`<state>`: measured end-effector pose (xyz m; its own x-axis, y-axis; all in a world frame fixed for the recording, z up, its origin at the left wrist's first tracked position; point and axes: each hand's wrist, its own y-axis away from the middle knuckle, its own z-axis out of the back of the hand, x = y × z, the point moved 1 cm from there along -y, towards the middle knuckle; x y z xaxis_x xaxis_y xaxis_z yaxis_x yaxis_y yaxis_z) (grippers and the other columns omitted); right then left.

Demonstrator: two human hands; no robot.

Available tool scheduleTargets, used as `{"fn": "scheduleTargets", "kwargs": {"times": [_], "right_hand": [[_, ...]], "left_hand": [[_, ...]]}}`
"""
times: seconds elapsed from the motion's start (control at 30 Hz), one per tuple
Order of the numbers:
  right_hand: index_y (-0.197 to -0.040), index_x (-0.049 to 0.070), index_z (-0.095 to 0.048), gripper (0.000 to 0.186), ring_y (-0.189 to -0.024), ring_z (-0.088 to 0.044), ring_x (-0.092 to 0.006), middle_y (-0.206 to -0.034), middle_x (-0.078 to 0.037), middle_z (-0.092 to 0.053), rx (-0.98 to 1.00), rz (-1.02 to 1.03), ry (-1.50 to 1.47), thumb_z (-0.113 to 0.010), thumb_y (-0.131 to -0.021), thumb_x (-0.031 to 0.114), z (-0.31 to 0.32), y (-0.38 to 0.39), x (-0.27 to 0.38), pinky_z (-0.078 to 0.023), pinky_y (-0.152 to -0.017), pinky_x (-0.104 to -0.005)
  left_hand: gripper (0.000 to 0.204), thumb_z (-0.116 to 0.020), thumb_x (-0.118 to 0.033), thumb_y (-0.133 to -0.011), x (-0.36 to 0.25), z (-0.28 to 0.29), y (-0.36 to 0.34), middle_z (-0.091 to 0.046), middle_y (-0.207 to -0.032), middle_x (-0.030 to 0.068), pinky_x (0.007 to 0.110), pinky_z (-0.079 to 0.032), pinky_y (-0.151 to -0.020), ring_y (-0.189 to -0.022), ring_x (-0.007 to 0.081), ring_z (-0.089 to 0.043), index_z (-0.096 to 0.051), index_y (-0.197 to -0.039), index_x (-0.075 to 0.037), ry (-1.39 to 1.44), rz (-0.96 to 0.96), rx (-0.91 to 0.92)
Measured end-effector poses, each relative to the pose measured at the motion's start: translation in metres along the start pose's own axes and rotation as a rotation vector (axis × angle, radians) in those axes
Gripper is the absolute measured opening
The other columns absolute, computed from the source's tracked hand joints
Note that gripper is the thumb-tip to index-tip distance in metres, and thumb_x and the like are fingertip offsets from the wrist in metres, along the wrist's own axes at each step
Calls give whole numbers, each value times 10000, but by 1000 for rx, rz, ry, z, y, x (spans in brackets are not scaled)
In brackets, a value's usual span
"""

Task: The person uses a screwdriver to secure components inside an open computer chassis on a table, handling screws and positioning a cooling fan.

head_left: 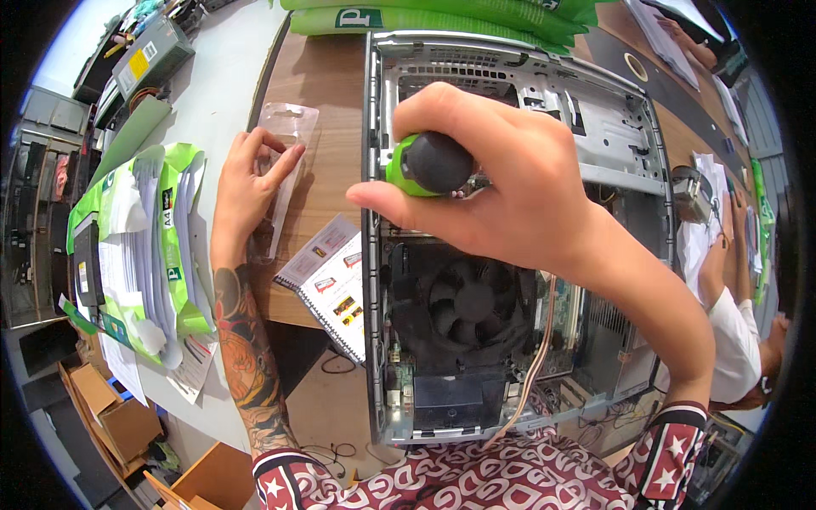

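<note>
My right hand (531, 183) is wrapped round the green and black handle of a screwdriver (432, 163), seen almost end-on above an opened desktop computer case (371, 246). Its thumb stretches out to the left, and the screwdriver's shaft and tip are hidden. A black cooling fan (473, 302) sits inside the case, with loose cables running down beside it. My left hand (244, 187) is over a clear plastic blister pack (293, 121) on the wooden table. Its thumb and fingertips come together in a pinch; whatever they hold is too small to tell.
A spiral-bound booklet (336, 285) lies left of the case. Green paper packs (459, 24) lie behind it. On the white table at left stand a torn green pack of paper (174, 246) and a metal power supply (153, 55). Another person's arm (718, 246) is at right.
</note>
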<state>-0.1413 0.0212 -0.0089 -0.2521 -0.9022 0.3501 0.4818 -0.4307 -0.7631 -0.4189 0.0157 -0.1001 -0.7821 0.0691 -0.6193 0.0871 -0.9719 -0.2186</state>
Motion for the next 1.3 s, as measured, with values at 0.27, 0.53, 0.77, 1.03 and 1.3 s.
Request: {"fn": "scheduleTargets", "kwargs": {"times": [0.27, 0.53, 0.77, 1.03, 1.3], "right_hand": [[-921, 55, -628, 416, -608, -633, -166, -737, -54, -646, 27, -33, 59, -900, -681, 259, 8, 11, 5, -515, -564, -261], [-904, 39, -639, 451, -650, -666, -126, -775, -61, -686, -23, -153, 25, -928, -630, 250, 9, 22, 10, -528, -588, -244], [-832, 59, -597, 447, -537, -588, -214, -611, -68, -555, -127, -115, 63, -848, -705, 407, 0, 17, 6, -457, -474, -330], [-884, 76, -549, 408, -602, -643, -295, -638, -109, -592, -45, -176, 133, -783, -768, 390, -4, 6, 14, -500, -509, -379], [-922, 49, -527, 311, -694, -659, -409, -696, -194, -647, 34, -282, -27, -728, -792, 246, -14, 0, 17, -532, -601, -495]], "left_hand": [[355, -757, -352, -824, 1, 2, 1, -472, -772, 73, 329, -399, -653, -707, 206, -459, -632, -864, -23, 0, -7, -5], [354, -757, -351, -825, 3, 0, -1, -483, -778, 84, 333, -411, -663, -715, 212, -474, -638, -863, -19, 18, 1, 3], [358, -753, -356, -830, 3, 1, 0, -533, -829, 105, 346, -437, -710, -760, 239, -520, -638, -884, -22, -15, -6, 4], [356, -753, -356, -833, 8, -1, -1, -548, -844, 111, 344, -443, -716, -766, 239, -531, -640, -896, -24, 10, 4, 9], [350, -759, -342, -832, 4, -1, 2, -559, -846, 101, 338, -445, -695, -753, 223, -535, -646, -919, -22, 9, -80, -41]]}}
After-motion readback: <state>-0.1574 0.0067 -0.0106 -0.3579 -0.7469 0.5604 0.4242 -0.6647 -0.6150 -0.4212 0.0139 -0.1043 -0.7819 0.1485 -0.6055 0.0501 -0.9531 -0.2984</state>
